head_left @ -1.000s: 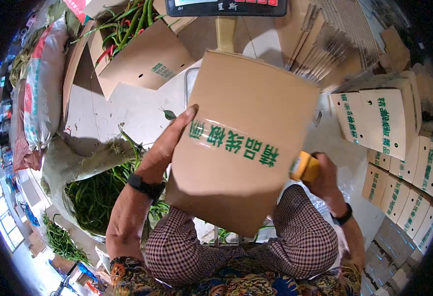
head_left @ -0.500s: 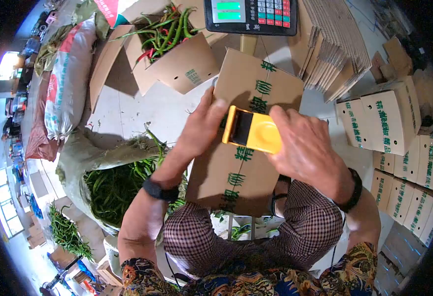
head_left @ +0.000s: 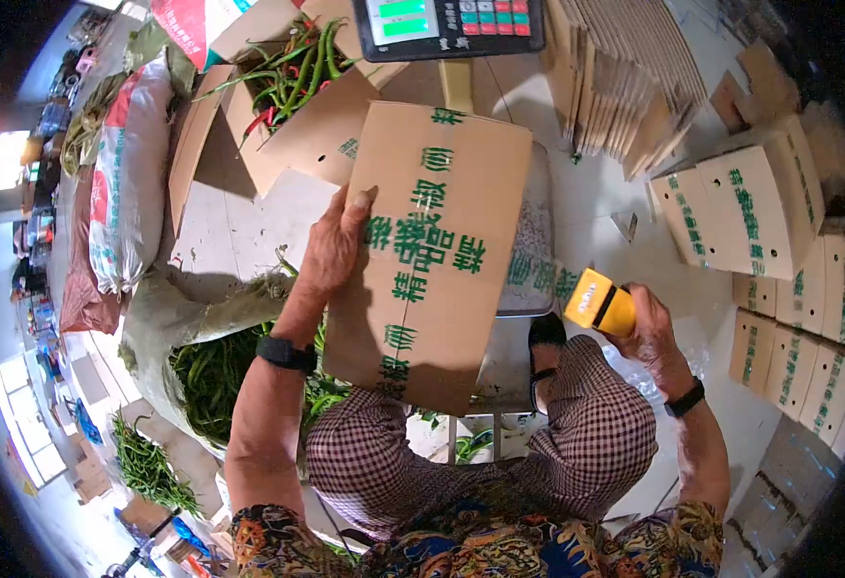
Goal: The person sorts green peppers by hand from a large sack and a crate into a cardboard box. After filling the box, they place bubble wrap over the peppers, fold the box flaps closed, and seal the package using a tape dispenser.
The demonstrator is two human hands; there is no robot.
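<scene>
A closed cardboard box (head_left: 422,260) with green print and strips of printed tape stands tilted in front of my knees. My left hand (head_left: 333,241) grips its left edge, the thumb lying on the top face. Off to the right of the box, my right hand (head_left: 649,328) holds a yellow tape dispenser (head_left: 603,302). Printed tape (head_left: 538,275) with green characters stretches between the dispenser and the box's right side. Behind the box, part of a metal scale platform (head_left: 536,212) shows.
An open box of green and red peppers (head_left: 321,125) stands at the upper left, beside the scale display (head_left: 449,27). A sack of green peppers (head_left: 215,380) is at the left. Flattened cartons (head_left: 624,87) and stacked boxes (head_left: 750,217) are on the right.
My right hand has moved right and down with the dispenser, away from the box. The box has shifted left and tilted, and tape now extends from its right side.
</scene>
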